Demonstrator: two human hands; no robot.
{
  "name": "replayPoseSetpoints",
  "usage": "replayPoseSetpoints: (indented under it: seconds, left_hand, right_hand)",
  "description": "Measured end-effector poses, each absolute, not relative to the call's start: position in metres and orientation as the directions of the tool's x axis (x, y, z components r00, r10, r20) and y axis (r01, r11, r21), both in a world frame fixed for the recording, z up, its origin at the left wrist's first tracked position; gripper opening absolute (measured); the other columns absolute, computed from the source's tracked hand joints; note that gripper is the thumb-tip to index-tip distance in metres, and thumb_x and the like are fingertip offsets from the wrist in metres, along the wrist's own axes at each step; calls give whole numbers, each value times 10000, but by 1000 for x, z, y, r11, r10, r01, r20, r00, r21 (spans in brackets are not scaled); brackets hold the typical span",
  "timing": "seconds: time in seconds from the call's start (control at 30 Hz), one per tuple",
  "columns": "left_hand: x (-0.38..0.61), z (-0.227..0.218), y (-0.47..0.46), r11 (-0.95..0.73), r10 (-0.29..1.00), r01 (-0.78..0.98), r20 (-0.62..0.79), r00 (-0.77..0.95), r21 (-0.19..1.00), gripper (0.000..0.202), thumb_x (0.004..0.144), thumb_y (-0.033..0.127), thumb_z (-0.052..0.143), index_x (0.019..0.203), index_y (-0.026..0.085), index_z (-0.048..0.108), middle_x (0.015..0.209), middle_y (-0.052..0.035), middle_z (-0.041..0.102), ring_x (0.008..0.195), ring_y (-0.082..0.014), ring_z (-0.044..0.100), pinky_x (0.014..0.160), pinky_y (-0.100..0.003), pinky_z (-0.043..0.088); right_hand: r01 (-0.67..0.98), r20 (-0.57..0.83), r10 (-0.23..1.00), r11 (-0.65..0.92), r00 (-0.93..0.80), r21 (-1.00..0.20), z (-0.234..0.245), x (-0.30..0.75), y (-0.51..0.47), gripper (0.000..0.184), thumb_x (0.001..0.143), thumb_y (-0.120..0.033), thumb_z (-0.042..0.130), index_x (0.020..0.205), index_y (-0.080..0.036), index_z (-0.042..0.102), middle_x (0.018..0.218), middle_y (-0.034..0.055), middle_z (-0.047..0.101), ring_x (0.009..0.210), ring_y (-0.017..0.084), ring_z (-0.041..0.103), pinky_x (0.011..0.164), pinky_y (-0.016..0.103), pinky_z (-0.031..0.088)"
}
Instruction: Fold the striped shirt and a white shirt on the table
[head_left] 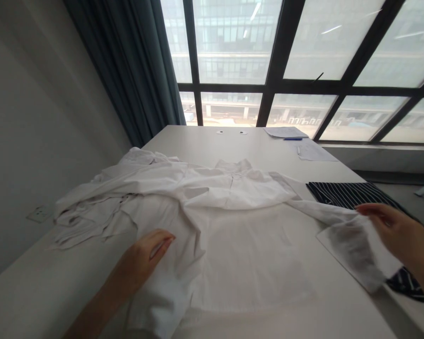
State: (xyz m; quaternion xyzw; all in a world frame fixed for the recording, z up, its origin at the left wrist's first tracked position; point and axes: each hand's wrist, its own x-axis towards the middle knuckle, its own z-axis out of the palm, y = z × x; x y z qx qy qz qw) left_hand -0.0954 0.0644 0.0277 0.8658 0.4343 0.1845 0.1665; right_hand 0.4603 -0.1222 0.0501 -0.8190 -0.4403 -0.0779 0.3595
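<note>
A white shirt [247, 245] lies spread on the white table, its collar pointing toward the window and its front body toward me. My right hand [395, 230] grips the shirt's sleeve near the cuff, at the table's right edge. Over the left part of the shirt is my left hand [150, 254], thumb and fingertips brought together. Whether a bit of cloth sits between those fingertips I cannot make out. Folds run through the fabric beside it.
More crumpled white cloth [102, 202] is heaped at the left, by the wall. Black striped fabric [339, 193] lies along the right edge, partly under the sleeve. Papers [286, 133] and a blue pen [292, 139] are at the far right, before the window.
</note>
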Motion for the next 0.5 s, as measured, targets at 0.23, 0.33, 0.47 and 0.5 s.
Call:
replayPoseSetpoints:
  seconds: [0.23,0.33,0.47,0.5]
  left_hand:
    - [-83,17,75,-471,843,881,271,464,-43,328,943,360,393,1048,126,597,1009,-167,649,964,-314,612,828,-430,478]
    - [-83,16,70,-463,861,881,189,473,-98,292,963,338,372,986,153,598,896,-137,669,870,-298,635,775,-411,458]
    - [-82,20,67,-424,902,906,85,423,-10,269,972,311,347,889,195,575,792,-76,691,775,-246,664,772,-360,442]
    - [-82,23,67,-401,914,916,78,399,14,263,967,314,346,880,204,568,799,-68,701,774,-241,668,777,-352,440]
  right_hand:
    - [841,147,957,-141,252,-523,-1,322,-98,223,836,-388,503,1002,-277,602,811,48,680,690,242,662,639,372,527]
    - [851,167,956,-125,241,-510,-16,309,-101,270,852,-327,472,1091,-266,582,957,78,691,788,245,682,691,371,543]
    - [825,130,962,-132,240,-550,-7,309,-106,277,884,-296,424,1116,-280,574,986,67,705,839,233,682,745,355,537]
    - [820,118,963,-137,242,-555,0,310,-108,269,892,-299,417,1102,-276,583,980,65,702,826,226,677,747,348,532]
